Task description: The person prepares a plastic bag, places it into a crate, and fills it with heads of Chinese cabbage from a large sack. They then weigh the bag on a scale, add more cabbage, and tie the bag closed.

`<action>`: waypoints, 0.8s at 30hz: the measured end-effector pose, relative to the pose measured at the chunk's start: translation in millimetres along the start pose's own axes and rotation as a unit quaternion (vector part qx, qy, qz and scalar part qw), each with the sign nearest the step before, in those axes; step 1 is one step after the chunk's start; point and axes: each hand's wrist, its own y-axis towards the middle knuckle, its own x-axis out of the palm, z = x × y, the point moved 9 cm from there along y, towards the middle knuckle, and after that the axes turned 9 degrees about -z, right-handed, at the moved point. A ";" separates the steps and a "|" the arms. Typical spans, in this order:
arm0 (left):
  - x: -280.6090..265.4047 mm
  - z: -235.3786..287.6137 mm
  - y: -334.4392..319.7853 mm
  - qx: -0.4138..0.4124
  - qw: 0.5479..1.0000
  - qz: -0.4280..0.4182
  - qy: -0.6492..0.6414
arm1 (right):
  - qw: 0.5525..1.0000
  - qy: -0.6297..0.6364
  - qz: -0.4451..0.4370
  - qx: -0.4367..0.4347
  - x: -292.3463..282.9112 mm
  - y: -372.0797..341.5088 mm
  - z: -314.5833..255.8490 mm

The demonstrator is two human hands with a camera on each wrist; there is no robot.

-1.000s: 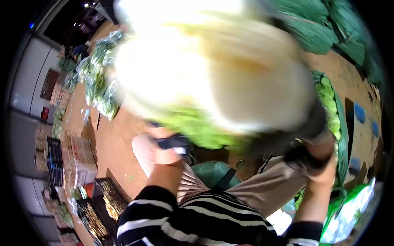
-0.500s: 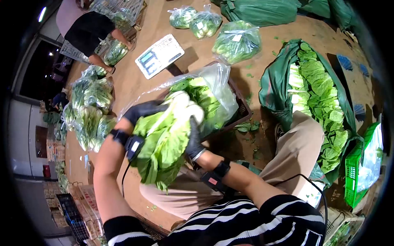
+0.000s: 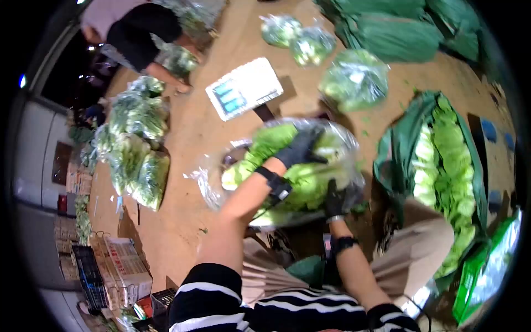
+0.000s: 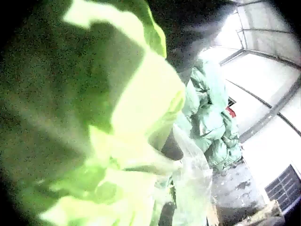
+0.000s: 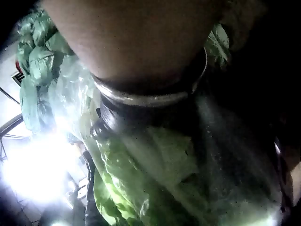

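Heads of lettuce [image 3: 312,185] lie in a clear plastic bag [image 3: 206,182] spread open in front of the person, its film bunched around them. My left hand [image 3: 301,149], in a black glove, rests across the top of the leaves with fingers spread. At the bag's near right side, my gloved right hand [image 3: 335,200] touches the greens with its fingers pointing away from the body. Bright lettuce leaves [image 4: 146,94] fill much of the left wrist view, hiding the fingers. The right wrist view has leaves [image 5: 127,183] below the dark glove [image 5: 122,115].
A white scale [image 3: 243,88] stands just beyond the bag. Filled bags of greens [image 3: 354,80] sit on the floor at the back, more [image 3: 135,144] at left. To the right lie an opened green sack [image 3: 398,149] of lettuce and a green crate [image 3: 470,282]. Another person [image 3: 141,33] bends at upper left.
The lettuce held by both hands half a second ago is now down among the greens in the bag. Both hands have moved forward and right, over the bag.
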 end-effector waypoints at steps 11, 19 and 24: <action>40.1 9.5 -46.2 -0.020 0.998 -0.022 0.060 | 0.996 -0.006 -0.084 0.042 -204.3 -44.0 -118.0; 46.6 16.2 -64.8 -0.036 0.998 0.048 0.023 | 0.995 -0.092 -0.024 -0.031 -202.1 45.5 -59.0; 57.5 23.2 -80.7 -0.039 0.996 0.075 0.019 | 0.801 0.592 -0.087 -0.033 -285.8 20.3 -151.5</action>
